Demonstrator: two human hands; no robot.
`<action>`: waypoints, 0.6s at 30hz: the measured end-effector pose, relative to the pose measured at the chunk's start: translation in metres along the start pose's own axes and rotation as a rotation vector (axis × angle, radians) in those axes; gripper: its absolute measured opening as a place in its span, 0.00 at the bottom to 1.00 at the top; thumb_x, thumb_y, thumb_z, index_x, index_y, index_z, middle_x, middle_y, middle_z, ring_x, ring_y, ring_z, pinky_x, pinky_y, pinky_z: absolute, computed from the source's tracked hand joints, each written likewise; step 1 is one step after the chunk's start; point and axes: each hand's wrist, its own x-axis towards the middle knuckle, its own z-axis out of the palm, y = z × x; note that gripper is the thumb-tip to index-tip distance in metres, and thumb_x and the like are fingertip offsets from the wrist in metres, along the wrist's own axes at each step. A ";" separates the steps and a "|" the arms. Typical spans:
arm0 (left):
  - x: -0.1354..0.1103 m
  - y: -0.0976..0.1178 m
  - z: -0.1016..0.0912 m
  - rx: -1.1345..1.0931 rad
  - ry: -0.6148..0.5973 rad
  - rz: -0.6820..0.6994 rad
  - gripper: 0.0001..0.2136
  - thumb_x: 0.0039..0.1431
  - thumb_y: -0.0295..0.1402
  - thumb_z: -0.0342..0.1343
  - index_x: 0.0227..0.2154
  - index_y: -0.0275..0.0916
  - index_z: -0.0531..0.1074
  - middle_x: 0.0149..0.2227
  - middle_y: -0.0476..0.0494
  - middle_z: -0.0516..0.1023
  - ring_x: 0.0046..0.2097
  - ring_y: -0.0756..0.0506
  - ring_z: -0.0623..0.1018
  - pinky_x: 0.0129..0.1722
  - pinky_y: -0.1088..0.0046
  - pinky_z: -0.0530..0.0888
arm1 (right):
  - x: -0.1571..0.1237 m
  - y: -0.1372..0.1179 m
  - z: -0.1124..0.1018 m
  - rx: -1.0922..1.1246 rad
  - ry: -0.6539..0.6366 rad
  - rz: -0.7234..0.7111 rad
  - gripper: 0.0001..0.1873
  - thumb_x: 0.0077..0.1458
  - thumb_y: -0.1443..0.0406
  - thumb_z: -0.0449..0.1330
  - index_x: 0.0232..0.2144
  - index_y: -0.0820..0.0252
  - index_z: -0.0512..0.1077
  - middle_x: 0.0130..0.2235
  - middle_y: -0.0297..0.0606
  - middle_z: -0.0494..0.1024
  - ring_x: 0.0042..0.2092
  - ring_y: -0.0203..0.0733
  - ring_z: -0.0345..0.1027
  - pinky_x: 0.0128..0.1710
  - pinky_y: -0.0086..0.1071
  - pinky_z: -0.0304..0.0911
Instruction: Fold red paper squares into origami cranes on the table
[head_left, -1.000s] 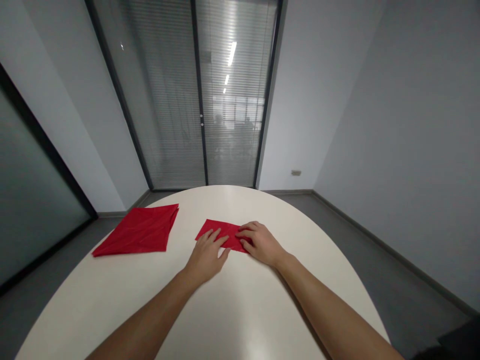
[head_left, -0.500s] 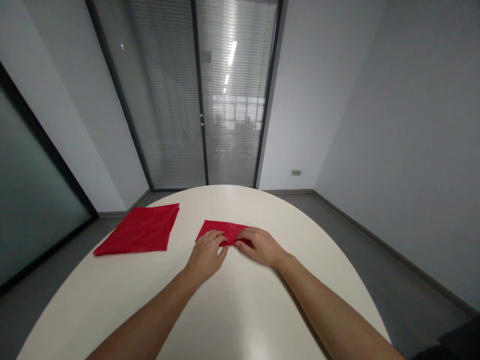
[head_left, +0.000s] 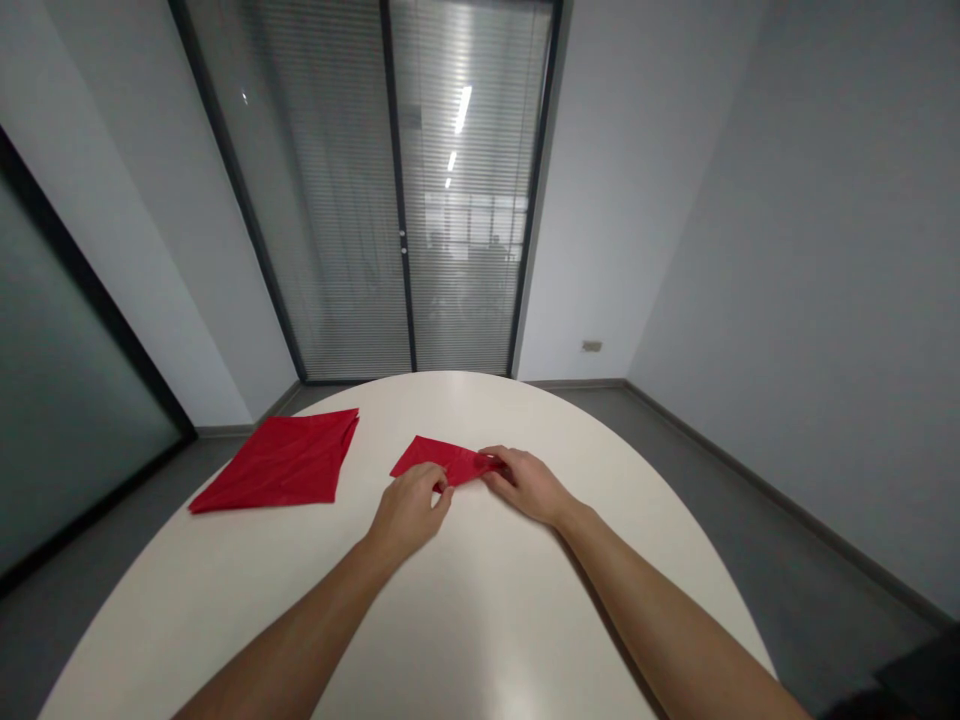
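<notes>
A small folded piece of red cloth (head_left: 444, 455) lies on the white table in front of me, with a crease near its middle. Its near edge is pinched by my left hand (head_left: 411, 503), fingers curled and thumb against the index finger. At the right end, my right hand (head_left: 531, 487) grips the cloth between thumb and fingers; that corner is partly hidden under the fingers. To the left, a larger folded red cloth (head_left: 289, 460) lies flat with slight wrinkles, and neither hand touches it.
The round white table (head_left: 480, 620) has its curved edge on the far side and at both flanks. Beyond it stand a glass partition with blinds (head_left: 337, 250) and a grey-white wall (head_left: 810, 250). A dark object (head_left: 922, 675) shows at the lower right corner.
My right hand has shifted slightly right with the right end of the small cloth, and the cloth now lies tilted. My hands are a little farther apart. The larger cloth stays put.
</notes>
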 end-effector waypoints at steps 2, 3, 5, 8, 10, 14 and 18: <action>0.001 0.000 0.000 0.003 -0.002 -0.002 0.06 0.64 0.30 0.51 0.33 0.40 0.72 0.38 0.45 0.79 0.42 0.44 0.77 0.42 0.68 0.71 | 0.001 0.000 0.001 0.016 0.007 0.025 0.19 0.64 0.61 0.56 0.56 0.56 0.69 0.41 0.41 0.81 0.41 0.44 0.74 0.41 0.34 0.64; 0.001 0.000 0.000 0.003 -0.001 -0.001 0.06 0.64 0.30 0.51 0.32 0.40 0.72 0.38 0.45 0.78 0.42 0.44 0.77 0.42 0.68 0.70 | 0.001 0.000 0.002 0.029 0.009 0.037 0.19 0.65 0.62 0.56 0.57 0.56 0.68 0.40 0.41 0.81 0.40 0.43 0.73 0.40 0.33 0.64; 0.001 0.001 0.000 0.003 0.001 0.009 0.07 0.64 0.30 0.51 0.32 0.40 0.71 0.38 0.45 0.78 0.42 0.44 0.76 0.42 0.68 0.70 | 0.001 0.000 0.003 0.058 0.009 0.055 0.20 0.65 0.62 0.56 0.58 0.56 0.66 0.39 0.39 0.81 0.38 0.42 0.73 0.38 0.32 0.63; 0.001 0.004 -0.001 0.004 0.002 0.022 0.06 0.63 0.29 0.51 0.30 0.40 0.71 0.35 0.45 0.77 0.40 0.44 0.75 0.40 0.68 0.70 | 0.002 0.000 0.003 0.078 0.009 0.065 0.21 0.65 0.63 0.55 0.59 0.56 0.64 0.40 0.39 0.81 0.37 0.42 0.72 0.37 0.32 0.62; 0.001 0.005 -0.003 0.007 0.002 0.028 0.06 0.62 0.28 0.52 0.30 0.40 0.70 0.34 0.46 0.76 0.38 0.44 0.75 0.39 0.68 0.69 | 0.002 0.000 0.003 0.085 0.011 0.064 0.21 0.65 0.63 0.55 0.60 0.56 0.64 0.41 0.39 0.80 0.38 0.42 0.72 0.39 0.33 0.63; 0.001 0.006 -0.004 0.003 -0.004 0.015 0.04 0.61 0.27 0.53 0.31 0.40 0.70 0.34 0.46 0.77 0.38 0.44 0.75 0.39 0.68 0.70 | 0.002 0.002 0.006 0.097 0.024 0.049 0.23 0.65 0.64 0.55 0.61 0.56 0.62 0.46 0.41 0.79 0.42 0.43 0.72 0.43 0.36 0.65; 0.000 0.004 -0.003 -0.022 -0.006 -0.016 0.07 0.59 0.26 0.55 0.40 0.40 0.71 0.40 0.44 0.79 0.41 0.43 0.77 0.42 0.66 0.72 | 0.003 0.003 0.008 0.057 0.073 -0.024 0.22 0.61 0.69 0.57 0.58 0.57 0.66 0.50 0.43 0.77 0.48 0.45 0.70 0.50 0.39 0.65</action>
